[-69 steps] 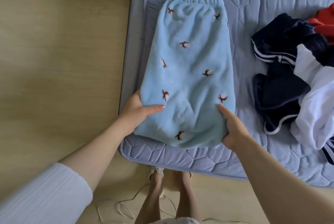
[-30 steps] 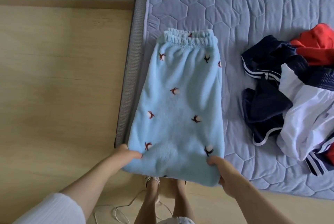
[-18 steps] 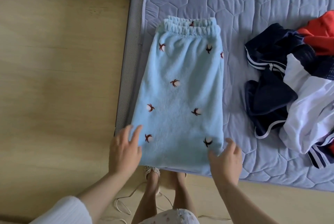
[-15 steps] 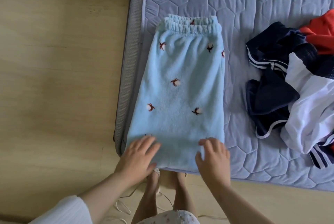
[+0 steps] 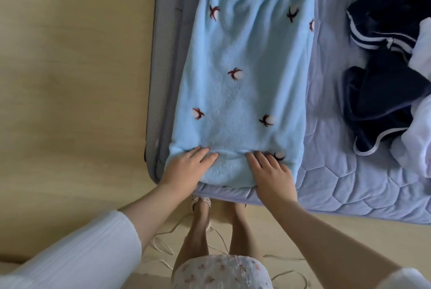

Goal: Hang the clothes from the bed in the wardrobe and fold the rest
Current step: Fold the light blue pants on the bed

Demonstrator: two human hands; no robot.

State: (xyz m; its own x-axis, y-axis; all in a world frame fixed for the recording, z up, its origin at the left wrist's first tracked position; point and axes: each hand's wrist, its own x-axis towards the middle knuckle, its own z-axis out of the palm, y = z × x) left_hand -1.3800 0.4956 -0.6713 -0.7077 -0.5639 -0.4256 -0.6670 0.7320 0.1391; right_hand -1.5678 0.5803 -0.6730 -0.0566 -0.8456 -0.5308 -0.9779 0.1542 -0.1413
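Light blue fleece pants (image 5: 242, 83) lie flat on the bed (image 5: 349, 172), folded lengthwise into one long strip, waistband at the far end, cuff end at the near edge by the mattress corner. Both hands are flat on the cuff end. Left hand (image 5: 186, 167) palm down, fingers together and pointing up the strip, pressing into the fleece. Right hand (image 5: 272, 172) likewise, fingers slightly spread, one red-and-white motif just beside its fingertips. Neither hand pinches anything; they press and smooth. A shallow crease runs across the cloth just ahead of the fingertips.

Progress, as I judge it: early. This one garment is half folded, with the lengthwise fold done and the crosswise folds not yet made. To the right, well apart from the pants, a loose pile of clothes (image 5: 391, 92) waits unsorted, in navy with white stripes plus white fabric. No wardrobe or hanger in view, so I cannot tell whether any hanging is done.

Against the earlier frames: about two seconds back, the hands gripped the two near corners, thumbs on top. A second ago they were dragging the strip toward the bed edge, with a phone visible at the top of the mattress; it is now out of frame. Half a second ago the palms had just landed on the cuff end. Now they sit further up it and closer together, and the camera looks closer in. The pile looks unchanged.
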